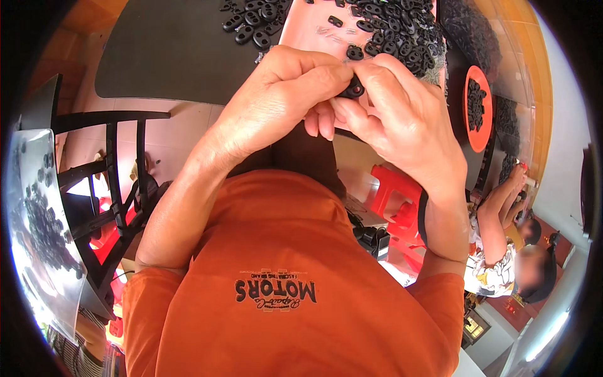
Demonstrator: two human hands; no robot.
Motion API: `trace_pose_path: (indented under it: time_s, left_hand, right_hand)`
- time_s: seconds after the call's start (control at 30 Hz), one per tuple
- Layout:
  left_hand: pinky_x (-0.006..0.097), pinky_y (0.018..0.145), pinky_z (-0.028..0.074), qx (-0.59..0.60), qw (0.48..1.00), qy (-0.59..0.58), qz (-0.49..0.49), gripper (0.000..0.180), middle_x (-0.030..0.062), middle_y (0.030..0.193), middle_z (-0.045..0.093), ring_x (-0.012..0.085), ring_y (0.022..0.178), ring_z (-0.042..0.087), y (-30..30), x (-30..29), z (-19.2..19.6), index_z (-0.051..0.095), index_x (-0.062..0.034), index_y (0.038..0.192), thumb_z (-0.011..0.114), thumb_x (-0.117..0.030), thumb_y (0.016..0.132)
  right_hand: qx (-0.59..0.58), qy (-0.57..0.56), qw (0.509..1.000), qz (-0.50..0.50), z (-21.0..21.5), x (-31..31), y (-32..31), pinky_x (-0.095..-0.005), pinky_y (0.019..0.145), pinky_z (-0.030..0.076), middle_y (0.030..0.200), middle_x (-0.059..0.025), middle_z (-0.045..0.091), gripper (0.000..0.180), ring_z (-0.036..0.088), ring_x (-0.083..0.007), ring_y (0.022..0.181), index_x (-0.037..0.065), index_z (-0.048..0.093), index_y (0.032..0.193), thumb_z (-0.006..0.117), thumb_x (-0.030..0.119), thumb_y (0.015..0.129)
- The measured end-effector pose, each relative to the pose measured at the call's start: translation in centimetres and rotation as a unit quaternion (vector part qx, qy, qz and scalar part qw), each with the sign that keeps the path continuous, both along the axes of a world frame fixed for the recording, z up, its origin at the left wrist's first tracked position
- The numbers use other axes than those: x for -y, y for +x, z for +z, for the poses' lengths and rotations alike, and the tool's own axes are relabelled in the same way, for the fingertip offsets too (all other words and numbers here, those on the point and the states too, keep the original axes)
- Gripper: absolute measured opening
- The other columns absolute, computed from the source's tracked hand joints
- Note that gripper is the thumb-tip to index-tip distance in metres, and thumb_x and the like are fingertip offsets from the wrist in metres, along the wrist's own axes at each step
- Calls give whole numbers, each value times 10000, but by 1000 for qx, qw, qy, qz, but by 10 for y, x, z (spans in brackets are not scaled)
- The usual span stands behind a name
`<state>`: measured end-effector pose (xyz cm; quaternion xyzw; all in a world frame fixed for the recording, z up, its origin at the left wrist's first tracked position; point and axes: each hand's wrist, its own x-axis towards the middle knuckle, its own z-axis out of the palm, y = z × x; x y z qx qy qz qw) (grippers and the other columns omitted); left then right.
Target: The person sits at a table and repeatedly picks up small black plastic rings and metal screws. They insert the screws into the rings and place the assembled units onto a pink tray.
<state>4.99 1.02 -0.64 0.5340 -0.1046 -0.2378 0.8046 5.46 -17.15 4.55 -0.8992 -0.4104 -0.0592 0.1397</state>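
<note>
Both my hands meet above the near edge of a pink tray. A small black plastic piece, which looks like a cord lock, is pinched between them. My left hand has its thumb and index finger pressed together at the piece's upper left. On the other side, the bent fingers and thumb of my right hand close round it, partly hiding it. Just beyond my fingertips lies a loose oval cord lock. Thin clear or metallic bits, perhaps springs, are scattered on the tray near a heap of black cord locks.
More black pieces lie on the dark table. An orange-red bowl of small black parts stands at the right. Left are a black chair frame and a sheet with dark pieces. A red stool and another person are at right.
</note>
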Motion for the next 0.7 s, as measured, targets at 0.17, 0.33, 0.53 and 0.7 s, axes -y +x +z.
trace_pose_path:
  time_s: [0.17,0.33,0.53,0.7]
  left_hand:
    - [233,546,474,-17,1000,-1,11,325,97,720,640,153,605,623,-2,3,-1,624,23,869,503,-268,947]
    - [221,559,469,23,1000,-7,4,268,81,719,638,137,625,622,-3,1,-3,625,15,886,518,-223,946]
    - [193,532,434,53,999,11,-5,229,22,699,594,74,597,569,-2,1,-4,616,-10,874,520,-199,960]
    - [180,506,395,116,991,60,14,233,-23,674,527,33,551,484,-3,4,-7,607,-25,873,530,-224,965]
  right_hand:
    - [39,25,999,-29,-6,-4,-4,-296,492,504,822,-101,565,347,628,-211,599,-21,569,999,748,53,712]
    - [40,40,998,-24,-7,3,1,-318,496,510,853,-99,571,358,629,-226,615,-1,559,1008,744,97,718]
    - [-33,47,997,-52,-4,2,-8,-364,550,504,913,-109,595,281,614,-269,641,16,548,1016,676,160,812]
    - [-209,202,951,-107,-3,6,-5,-287,570,443,751,-75,566,140,550,-176,596,1,596,943,611,132,895]
